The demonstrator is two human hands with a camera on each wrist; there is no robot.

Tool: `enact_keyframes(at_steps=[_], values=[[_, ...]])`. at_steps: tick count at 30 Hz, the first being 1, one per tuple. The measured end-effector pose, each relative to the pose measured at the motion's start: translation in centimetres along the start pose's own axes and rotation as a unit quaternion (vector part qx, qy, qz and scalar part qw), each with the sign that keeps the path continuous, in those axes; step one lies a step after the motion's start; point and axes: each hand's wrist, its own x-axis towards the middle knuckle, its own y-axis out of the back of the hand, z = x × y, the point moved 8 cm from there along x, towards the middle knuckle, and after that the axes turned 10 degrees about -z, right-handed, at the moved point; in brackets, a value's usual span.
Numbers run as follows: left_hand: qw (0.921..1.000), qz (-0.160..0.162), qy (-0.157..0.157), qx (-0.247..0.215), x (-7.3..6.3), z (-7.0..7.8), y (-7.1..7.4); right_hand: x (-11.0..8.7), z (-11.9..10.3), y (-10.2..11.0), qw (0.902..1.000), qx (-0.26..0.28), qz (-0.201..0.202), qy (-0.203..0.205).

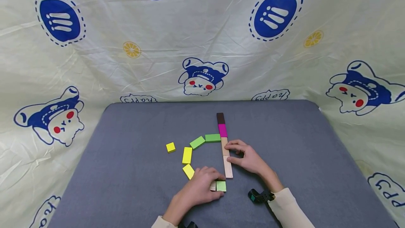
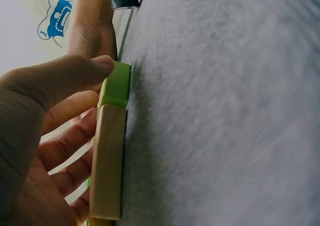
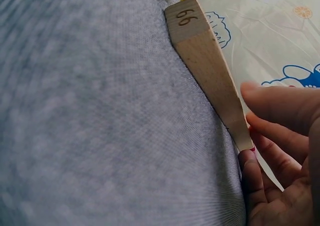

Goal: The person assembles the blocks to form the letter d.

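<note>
My left hand [image 1: 204, 187] is at the lower end of a curve of blocks. Its thumb and index finger pinch a light green block [image 1: 221, 186], which lies end to end with a pale wooden block [image 2: 108, 161] that the hand partly hides in the head view. My right hand [image 1: 250, 157] rests beside a straight row, fingertips at a tan block [image 1: 224, 146] and thumb by a pale block [image 1: 227, 168] with a marked end [image 3: 186, 17]. Farther up this row are a magenta block [image 1: 223, 130] and a dark brown block [image 1: 220, 118].
Two green blocks [image 1: 212, 138] [image 1: 197, 142] and two yellow blocks [image 1: 187, 155] [image 1: 188, 171] form the curve's left side. A small yellow block [image 1: 171, 147] lies apart on the grey cloth-covered table [image 1: 133, 171]. A printed sheet [image 1: 104, 66] hangs behind.
</note>
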Motion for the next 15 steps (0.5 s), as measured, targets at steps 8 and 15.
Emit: enact_keyframes(at_steps=[8,15], values=[[0.9992,0.031,0.015,-0.02,-0.7,-0.7,2.2,0.1,0.2,0.0,0.9999,-0.009,0.004,-0.008],[0.9954,0.07,0.021,-0.062,-1.7,-2.7,4.7,0.1,0.4,-0.2,0.9998,-0.006,0.001,-0.018]])
